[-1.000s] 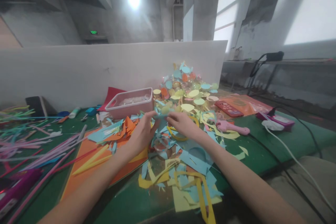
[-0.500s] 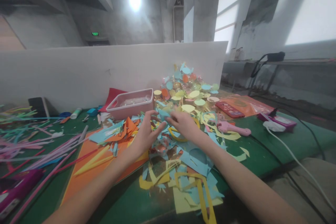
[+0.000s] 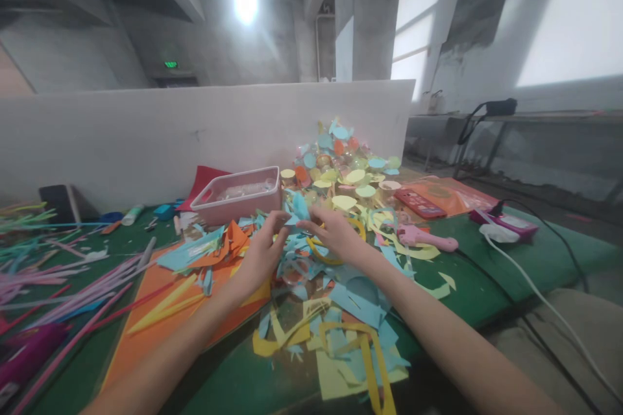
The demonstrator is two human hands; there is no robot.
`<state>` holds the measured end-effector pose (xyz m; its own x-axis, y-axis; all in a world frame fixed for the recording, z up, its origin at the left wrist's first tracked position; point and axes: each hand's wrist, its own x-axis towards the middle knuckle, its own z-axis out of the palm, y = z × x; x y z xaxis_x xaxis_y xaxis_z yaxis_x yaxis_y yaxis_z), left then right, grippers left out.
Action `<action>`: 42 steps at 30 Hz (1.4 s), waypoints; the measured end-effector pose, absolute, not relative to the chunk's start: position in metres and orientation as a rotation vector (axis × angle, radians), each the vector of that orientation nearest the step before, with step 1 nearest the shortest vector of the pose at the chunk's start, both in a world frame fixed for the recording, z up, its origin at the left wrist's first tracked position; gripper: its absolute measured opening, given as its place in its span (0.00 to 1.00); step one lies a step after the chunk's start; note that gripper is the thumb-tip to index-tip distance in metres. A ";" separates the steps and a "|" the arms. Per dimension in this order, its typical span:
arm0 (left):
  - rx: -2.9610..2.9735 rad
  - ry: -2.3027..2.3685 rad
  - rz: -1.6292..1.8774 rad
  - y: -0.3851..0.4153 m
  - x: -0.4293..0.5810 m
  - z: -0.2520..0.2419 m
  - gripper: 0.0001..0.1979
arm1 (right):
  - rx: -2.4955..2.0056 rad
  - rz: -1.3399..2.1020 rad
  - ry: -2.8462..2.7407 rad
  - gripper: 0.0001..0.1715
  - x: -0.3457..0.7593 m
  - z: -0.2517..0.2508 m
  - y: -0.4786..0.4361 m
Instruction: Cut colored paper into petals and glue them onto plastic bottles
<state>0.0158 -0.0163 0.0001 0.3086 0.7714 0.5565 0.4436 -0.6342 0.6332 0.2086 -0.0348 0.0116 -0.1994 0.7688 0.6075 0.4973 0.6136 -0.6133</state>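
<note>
head view: left hand (image 3: 265,248) and right hand (image 3: 337,231) nearly meet, fingertips of each pinched on a folded blue paper (image 3: 300,206). the paper is held above scraps (image 3: 359,302) on a green table (image 3: 228,369), just right of a pink bin (image 3: 238,206).

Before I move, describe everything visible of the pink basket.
The pink basket looks like plastic: low, oblong, pale-rimmed, with a handle hole in its left end. It stands upright on the green table before the white board, holding clear items too blurred to identify. Paper scraps crowd its front. The left hand is near its right end, apparently not touching.
</note>
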 end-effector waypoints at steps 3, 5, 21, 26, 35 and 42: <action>2.054 1.094 1.289 -0.016 0.017 0.003 0.10 | -1.043 0.354 -1.881 0.26 0.208 0.012 -0.035; 1.915 1.038 1.314 -0.014 0.019 0.005 0.14 | -1.053 0.356 -1.883 0.25 0.209 0.011 -0.035; 1.421 0.817 1.226 -0.008 0.020 0.008 0.24 | -0.870 0.754 -1.700 0.10 0.210 0.005 -0.022; 1.308 0.795 1.191 -0.013 0.021 0.015 0.25 | -0.660 0.988 -1.635 0.10 0.203 0.001 -0.022; 1.414 0.959 1.267 -0.014 0.015 0.015 0.27 | -1.209 0.553 -1.747 0.22 0.207 0.028 -0.047; 1.547 1.203 1.379 -0.010 -0.009 0.002 0.26 | -1.793 -0.107 -1.797 0.15 0.290 0.051 -0.126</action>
